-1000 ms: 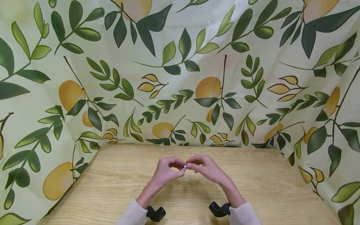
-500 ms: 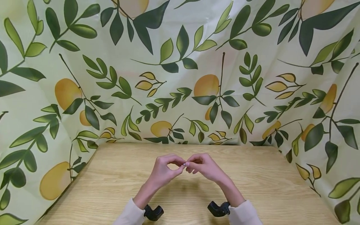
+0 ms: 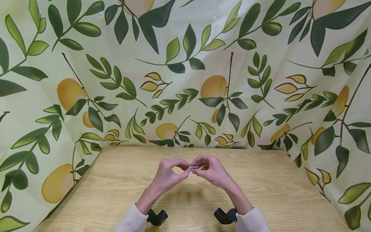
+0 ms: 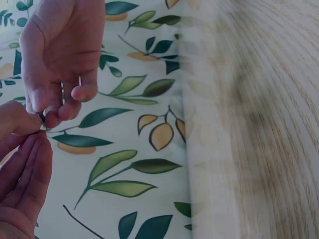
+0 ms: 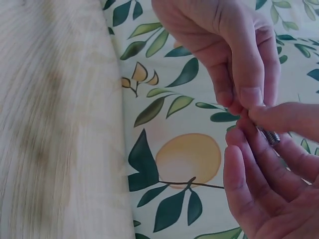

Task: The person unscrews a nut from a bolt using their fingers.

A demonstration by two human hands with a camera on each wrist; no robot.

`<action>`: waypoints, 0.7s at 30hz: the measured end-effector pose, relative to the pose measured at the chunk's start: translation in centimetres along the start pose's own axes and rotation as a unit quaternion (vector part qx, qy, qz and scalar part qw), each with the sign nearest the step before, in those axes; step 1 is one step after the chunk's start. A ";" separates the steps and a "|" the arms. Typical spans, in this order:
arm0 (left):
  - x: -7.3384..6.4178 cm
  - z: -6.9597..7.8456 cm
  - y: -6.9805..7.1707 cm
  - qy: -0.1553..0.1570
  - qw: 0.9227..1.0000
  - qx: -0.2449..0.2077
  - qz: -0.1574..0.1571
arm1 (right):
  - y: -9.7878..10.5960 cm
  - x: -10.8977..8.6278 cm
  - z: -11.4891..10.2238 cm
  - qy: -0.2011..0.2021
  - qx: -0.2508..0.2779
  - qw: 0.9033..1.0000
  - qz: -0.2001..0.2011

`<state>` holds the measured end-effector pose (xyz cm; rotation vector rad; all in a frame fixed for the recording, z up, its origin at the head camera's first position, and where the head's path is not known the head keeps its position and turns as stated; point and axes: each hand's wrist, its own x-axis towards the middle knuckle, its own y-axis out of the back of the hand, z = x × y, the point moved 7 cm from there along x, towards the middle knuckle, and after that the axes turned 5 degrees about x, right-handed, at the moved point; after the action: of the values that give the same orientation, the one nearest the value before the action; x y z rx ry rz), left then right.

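A small silvery bolt (image 3: 193,167) is held between both hands above the wooden table. In the right wrist view, the threaded shank of the bolt (image 5: 270,136) shows under the thumb of my right hand (image 5: 279,184). My left hand (image 3: 169,172) pinches the bolt's left end between thumb and forefinger. From the other side, my right hand (image 3: 211,170) grips the shank with thumb and fingertips. The fingertips of both hands meet in the left wrist view, where the left hand (image 4: 22,174) hides most of the bolt. Whether a nut sits on it I cannot tell.
The light wooden table (image 3: 116,187) extends beneath both hands. Behind it and along its sides hangs a cloth (image 3: 185,83) printed with leaves and orange fruit. Black camera mounts (image 3: 157,217) sit at the wrists, by the pale sleeves (image 3: 133,219).
The right thumb and fingers have shifted on the bolt, so more of its shank shows now than half a second ago. Both hands stay raised together in nearly the same place.
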<state>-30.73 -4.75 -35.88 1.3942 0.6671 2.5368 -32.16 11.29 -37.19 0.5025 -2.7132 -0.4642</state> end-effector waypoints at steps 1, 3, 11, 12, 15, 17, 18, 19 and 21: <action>0.1 0.0 0.0 -0.001 1.000 0.002 -0.001 | 0.0 0.0 0.0 0.001 0.004 1.000 0.001; 0.1 0.0 0.1 -0.003 1.000 0.005 -0.001 | 0.0 0.1 0.0 0.003 0.016 1.000 -0.005; 0.0 0.0 0.0 -0.008 1.000 0.002 0.006 | -0.2 0.2 0.3 -0.007 0.055 0.998 -0.031; 0.1 0.0 0.0 -0.007 1.000 0.001 0.006 | -0.1 0.2 0.3 -0.011 0.055 0.998 -0.027; 0.1 -0.2 -0.1 0.003 1.000 -0.002 0.005 | 0.1 0.2 0.3 -0.014 0.044 0.999 -0.012; 0.0 -0.2 -0.2 0.008 1.000 -0.003 0.004 | 0.2 0.2 0.3 -0.014 0.037 0.999 -0.006; 0.0 -0.3 -0.2 0.010 1.000 -0.003 0.003 | 0.2 0.1 0.3 -0.012 0.036 0.999 -0.004; 0.0 -0.3 -0.2 0.012 1.000 -0.004 0.002 | 0.2 0.1 0.3 -0.010 0.032 0.999 -0.002; 0.0 -0.3 -0.2 0.014 1.000 -0.004 0.001 | 0.2 0.1 0.4 -0.014 0.038 0.999 -0.007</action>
<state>-30.99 -4.67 -36.16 1.3603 0.6597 2.5617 -32.50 11.52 -37.49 0.5404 -2.7636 -0.3763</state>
